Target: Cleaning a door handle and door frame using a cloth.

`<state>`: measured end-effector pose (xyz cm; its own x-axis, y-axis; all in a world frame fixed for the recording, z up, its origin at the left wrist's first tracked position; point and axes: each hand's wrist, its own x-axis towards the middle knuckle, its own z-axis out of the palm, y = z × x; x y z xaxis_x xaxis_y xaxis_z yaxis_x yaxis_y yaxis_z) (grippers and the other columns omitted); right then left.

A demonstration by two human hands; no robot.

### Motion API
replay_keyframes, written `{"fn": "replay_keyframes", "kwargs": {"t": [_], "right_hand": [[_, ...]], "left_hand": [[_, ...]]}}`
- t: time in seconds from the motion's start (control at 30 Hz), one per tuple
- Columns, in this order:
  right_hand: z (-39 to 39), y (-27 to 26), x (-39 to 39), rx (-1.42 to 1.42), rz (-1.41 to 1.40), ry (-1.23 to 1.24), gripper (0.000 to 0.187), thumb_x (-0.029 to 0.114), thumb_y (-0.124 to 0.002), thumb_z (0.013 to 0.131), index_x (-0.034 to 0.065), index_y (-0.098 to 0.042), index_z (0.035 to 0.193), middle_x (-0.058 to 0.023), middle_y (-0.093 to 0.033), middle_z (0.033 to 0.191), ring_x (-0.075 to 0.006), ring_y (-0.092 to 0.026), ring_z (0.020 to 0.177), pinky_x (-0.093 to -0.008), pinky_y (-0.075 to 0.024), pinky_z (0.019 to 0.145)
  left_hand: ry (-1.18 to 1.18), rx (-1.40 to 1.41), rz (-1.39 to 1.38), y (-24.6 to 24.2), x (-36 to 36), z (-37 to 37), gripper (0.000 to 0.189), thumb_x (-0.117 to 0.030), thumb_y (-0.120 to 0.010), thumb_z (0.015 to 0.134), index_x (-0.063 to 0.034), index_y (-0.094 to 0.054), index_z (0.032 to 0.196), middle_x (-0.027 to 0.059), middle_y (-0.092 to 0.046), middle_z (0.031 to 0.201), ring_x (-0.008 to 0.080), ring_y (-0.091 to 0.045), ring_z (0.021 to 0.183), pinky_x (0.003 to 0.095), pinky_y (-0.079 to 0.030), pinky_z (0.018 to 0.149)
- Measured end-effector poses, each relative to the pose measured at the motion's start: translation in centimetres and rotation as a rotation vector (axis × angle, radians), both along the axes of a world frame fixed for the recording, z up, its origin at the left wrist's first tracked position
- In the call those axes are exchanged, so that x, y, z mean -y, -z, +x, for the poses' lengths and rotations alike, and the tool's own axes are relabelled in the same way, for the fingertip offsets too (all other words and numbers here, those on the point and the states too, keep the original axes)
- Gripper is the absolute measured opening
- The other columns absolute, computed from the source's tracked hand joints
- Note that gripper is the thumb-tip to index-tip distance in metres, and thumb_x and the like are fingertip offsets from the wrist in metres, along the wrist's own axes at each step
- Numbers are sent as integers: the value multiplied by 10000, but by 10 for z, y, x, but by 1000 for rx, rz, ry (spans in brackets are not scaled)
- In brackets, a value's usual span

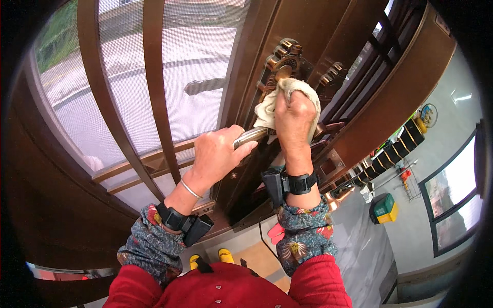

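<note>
My left hand (217, 153) is wrapped around the free end of a metal lever door handle (252, 135). A crumpled off-white cloth (267, 109) is gripped in my right hand (294, 117), which presses it against the handle's ornate backplate. Part of the lever's base lies hidden under the cloth. Above the cloth, the bronze-coloured scrolled top of the backplate (287, 57) shows on the dark brown door (308, 23). To the left, the door's screened panel (196, 77) sits behind vertical bars.
Another door edge with a latch plate (332, 163) stands at the right, with a second lever handle (334, 201) near it. Farther right are a green and yellow bin (384, 210) and a window (454, 192). Pink slippers (276, 233) lie on the floor, near my yellow footwear (225, 256).
</note>
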<state>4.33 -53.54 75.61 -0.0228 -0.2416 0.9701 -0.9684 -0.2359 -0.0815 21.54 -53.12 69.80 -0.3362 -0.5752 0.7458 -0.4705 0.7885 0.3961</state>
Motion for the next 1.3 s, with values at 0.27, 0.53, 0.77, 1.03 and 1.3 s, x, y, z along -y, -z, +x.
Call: {"fn": "replay_keyframes", "kwargs": {"t": [0.27, 0.53, 0.77, 1.03, 1.3], "right_hand": [[4, 7, 1, -16, 34, -15, 139, 83, -713, 787, -23, -638, 736, -202, -598, 662, -377, -595, 622, -432, -470, 590], [17, -7, -4, -112, -82, -110, 131, 65, -711, 762, -16, -619, 716, -188, -606, 688, -370, -591, 617, -440, -452, 557], [42, 0, -2, -292, -3, 201, 60, 46, -648, 724, 37, -613, 772, -148, -591, 656, -336, -596, 604, -422, -474, 551], [61, 10, -7, -304, 143, 296, 94, 77, -644, 699, 25, -605, 766, -147, -589, 649, -319, -600, 589, -416, -472, 530], [53, -13, -12, -179, 32, 193, 95, 88, -668, 761, 10, -615, 758, -163, -600, 655, -357, -596, 595, -445, -467, 544]], "left_hand": [[-20, 25, 12, 2, 1, 1, 262, -313, -761, 772, -75, -680, 845, 126, -652, 658, 286, -640, 556, 355, -492, 493], [-35, 32, 19, 4, 0, 0, 268, -321, -770, 756, -83, -679, 839, 130, -650, 660, 298, -641, 563, 367, -496, 502], [-27, -34, 9, 5, 3, -1, 258, -295, -760, 738, -74, -632, 781, 138, -631, 649, 322, -639, 594, 403, -496, 517], [-25, -25, 18, 10, 6, 0, 286, -304, -751, 724, -60, -606, 758, 144, -637, 672, 345, -642, 619, 431, -505, 534], [14, -39, 58, 7, 1, -1, 213, -235, -753, 728, -57, -657, 791, 170, -636, 672, 346, -641, 620, 424, -501, 547]]}}
